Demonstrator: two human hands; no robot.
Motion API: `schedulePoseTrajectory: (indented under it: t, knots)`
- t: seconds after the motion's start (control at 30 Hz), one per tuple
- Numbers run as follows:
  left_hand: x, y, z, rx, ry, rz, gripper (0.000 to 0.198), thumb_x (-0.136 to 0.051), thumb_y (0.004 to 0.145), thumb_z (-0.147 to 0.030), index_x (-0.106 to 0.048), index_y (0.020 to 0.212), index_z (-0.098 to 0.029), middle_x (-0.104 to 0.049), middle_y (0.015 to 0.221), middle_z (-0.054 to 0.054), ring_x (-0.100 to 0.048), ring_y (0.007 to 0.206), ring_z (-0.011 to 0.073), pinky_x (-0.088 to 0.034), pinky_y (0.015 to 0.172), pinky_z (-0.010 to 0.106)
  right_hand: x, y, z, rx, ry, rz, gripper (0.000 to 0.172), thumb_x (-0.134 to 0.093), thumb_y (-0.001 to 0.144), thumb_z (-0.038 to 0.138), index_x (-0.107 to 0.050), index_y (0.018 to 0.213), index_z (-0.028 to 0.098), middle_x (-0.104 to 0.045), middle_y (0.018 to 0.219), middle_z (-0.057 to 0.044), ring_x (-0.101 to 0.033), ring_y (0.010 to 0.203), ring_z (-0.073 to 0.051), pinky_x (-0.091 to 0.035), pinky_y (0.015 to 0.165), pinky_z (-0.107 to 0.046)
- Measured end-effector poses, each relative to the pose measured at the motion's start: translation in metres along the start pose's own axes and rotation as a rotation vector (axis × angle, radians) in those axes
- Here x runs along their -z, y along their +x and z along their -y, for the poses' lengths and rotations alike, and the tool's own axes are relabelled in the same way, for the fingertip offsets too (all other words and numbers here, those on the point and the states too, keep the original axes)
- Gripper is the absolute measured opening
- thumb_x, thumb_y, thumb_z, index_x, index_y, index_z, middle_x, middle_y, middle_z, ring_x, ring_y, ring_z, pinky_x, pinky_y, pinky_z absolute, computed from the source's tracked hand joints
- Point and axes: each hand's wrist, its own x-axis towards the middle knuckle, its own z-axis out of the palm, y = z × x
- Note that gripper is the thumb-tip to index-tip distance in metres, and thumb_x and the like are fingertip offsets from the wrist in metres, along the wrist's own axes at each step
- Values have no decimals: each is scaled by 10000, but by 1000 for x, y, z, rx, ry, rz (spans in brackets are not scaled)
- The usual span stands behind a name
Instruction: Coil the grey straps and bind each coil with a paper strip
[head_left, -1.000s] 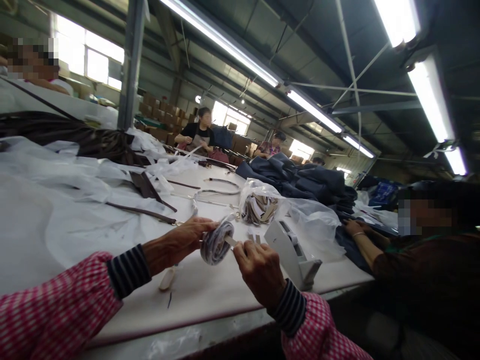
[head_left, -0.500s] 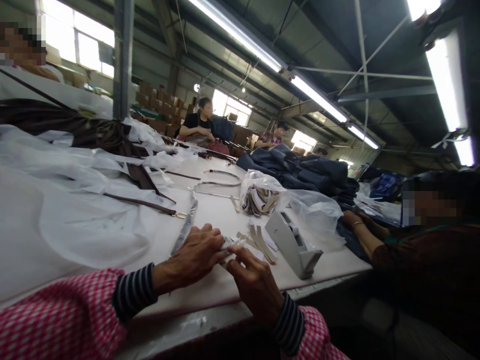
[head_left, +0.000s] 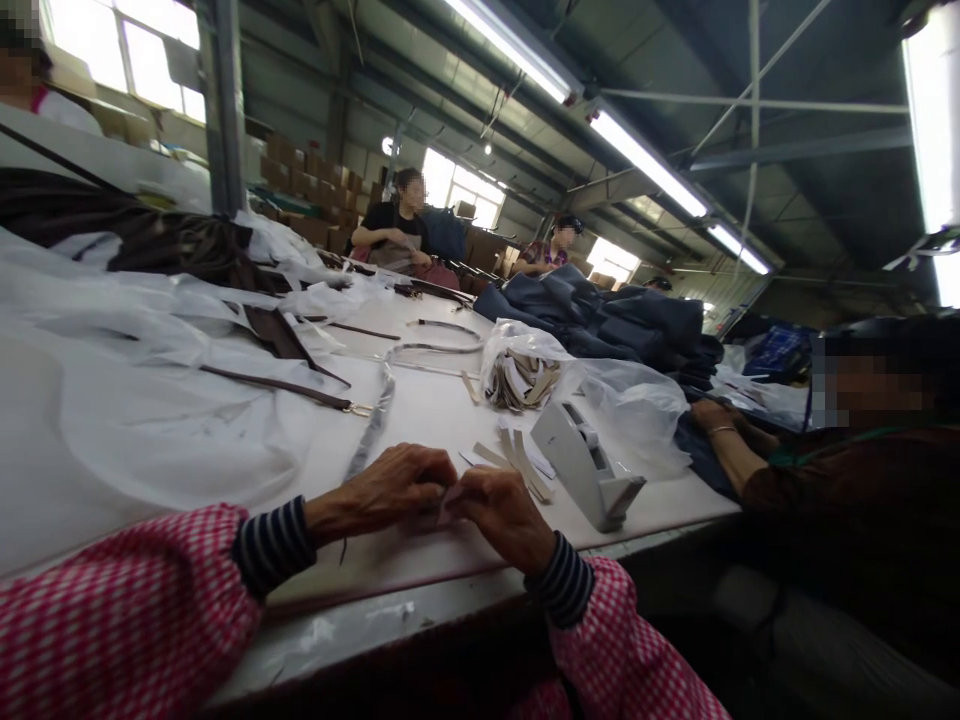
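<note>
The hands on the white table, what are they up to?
A person's left hand and right hand meet just above the white table. The right hand pinches a small pale piece, mostly hidden, so I can't tell what it is. Loose strips and a grey tape dispenser sit nearby, with a bundle of strips in clear plastic behind. At the right, another person's hands are on dark blue material.
</note>
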Motion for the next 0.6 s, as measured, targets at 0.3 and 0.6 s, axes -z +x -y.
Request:
schedulePoseTrajectory:
  t: [0.3, 0.6]
  knots:
    - [-17, -2, 2, 8, -250, -250, 119, -605, 758, -170, -646, 869, -184, -654, 715, -5, -564, 666, 157, -393, 620, 252, 1, 23, -10, -310, 351, 129, 206, -763, 641, 144, -631, 798, 158, -658, 651, 26, -611, 543, -134, -477, 496, -223]
    - [-30, 4, -5, 30, -522, -361, 94, -660, 718, -204, -570, 728, -178, -585, 668, -21, -527, 643, 143, -393, 593, 250, 12, 45, -10, -404, 358, 427, 255, -815, 626, 297, -721, 799, 134, -676, 627, 1, -630, 541, -143, -534, 537, -250]
